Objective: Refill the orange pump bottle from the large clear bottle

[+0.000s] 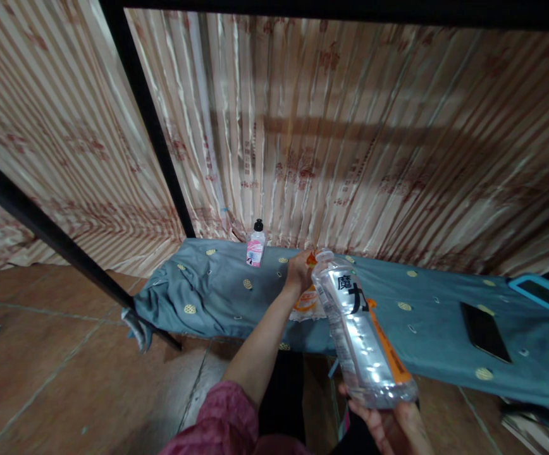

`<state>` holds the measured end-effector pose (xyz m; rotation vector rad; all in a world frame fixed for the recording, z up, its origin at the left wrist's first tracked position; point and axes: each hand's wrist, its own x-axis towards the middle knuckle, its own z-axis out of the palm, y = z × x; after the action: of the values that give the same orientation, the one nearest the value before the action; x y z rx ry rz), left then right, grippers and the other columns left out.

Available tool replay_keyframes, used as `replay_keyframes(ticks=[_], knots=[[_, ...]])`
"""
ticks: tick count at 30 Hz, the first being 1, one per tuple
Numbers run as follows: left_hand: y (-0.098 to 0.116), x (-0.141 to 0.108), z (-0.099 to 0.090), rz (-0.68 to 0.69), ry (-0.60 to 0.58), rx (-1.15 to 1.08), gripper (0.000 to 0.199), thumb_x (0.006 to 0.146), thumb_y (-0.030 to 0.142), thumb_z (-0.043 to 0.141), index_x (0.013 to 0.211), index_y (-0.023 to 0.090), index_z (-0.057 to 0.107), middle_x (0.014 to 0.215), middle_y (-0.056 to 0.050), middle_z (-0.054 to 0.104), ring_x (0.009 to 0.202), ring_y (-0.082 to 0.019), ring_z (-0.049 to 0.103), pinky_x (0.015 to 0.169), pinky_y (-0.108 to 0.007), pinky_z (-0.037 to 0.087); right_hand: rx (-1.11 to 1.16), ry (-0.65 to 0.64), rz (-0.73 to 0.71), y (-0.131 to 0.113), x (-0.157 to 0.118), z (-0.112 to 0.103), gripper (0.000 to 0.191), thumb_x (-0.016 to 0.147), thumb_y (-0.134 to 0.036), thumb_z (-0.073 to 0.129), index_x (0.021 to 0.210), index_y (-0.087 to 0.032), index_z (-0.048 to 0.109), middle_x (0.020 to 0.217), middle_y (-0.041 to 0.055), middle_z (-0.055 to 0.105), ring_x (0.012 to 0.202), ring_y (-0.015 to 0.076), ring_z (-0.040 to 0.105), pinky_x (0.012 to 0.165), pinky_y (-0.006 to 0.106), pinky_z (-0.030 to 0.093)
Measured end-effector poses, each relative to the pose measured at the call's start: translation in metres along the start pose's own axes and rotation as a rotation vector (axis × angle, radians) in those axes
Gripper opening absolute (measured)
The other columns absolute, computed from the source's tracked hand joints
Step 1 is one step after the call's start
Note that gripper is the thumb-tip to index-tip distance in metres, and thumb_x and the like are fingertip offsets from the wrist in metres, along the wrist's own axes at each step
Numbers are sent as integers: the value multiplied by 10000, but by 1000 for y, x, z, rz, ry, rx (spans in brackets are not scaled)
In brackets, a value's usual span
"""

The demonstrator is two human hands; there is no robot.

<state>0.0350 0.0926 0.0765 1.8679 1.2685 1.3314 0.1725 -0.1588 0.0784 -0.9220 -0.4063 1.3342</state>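
A large clear bottle (357, 328) with a silver and orange label is tilted, its uncapped neck up and to the left. My right hand (383, 420) grips it round the base. Beside the bottle's neck, my left hand (299, 273) is closed on something orange (311, 258), which looks like the top of another bottle. That other bottle, with an orange and clear label (307, 300), is partly hidden behind my left hand and the large bottle. A small clear bottle (255, 248) with a pink label and black cap stands further left on the blue-green cloth (227, 287).
On the right of the cloth lie a black phone (486, 332) and a blue-framed object (544, 294). Black metal poles (146, 114) rise at the left. A striped curtain (303, 126) hangs behind the narrow bench. Papers lie on the tiled floor at far left.
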Motion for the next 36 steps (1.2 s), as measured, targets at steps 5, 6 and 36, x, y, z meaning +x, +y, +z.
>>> replay_keyframes(ticks=[5,6,36], knots=[[-1,0,1,11,4,9,173,831,317,608,873,180,705,935,-84,748,842,-226,687,782,-298,517,4,8,-5,-2,-1,6,594,601,-494,888,1108,-267,680,891,98,835,701,285,792,588,290,647],[-1,0,1,11,6,7,180,830,322,611,881,176,704,942,-86,748,845,-225,687,786,-297,518,4,7,-5,-2,-1,6,595,600,-496,888,1110,-269,681,891,98,835,697,288,792,584,295,648],[-2,0,2,16,3,82,155,829,308,608,814,170,677,882,-77,731,830,-225,660,790,-309,513,-4,-10,10,-6,-3,10,415,650,-520,847,974,-290,726,870,54,840,683,260,792,609,264,640]])
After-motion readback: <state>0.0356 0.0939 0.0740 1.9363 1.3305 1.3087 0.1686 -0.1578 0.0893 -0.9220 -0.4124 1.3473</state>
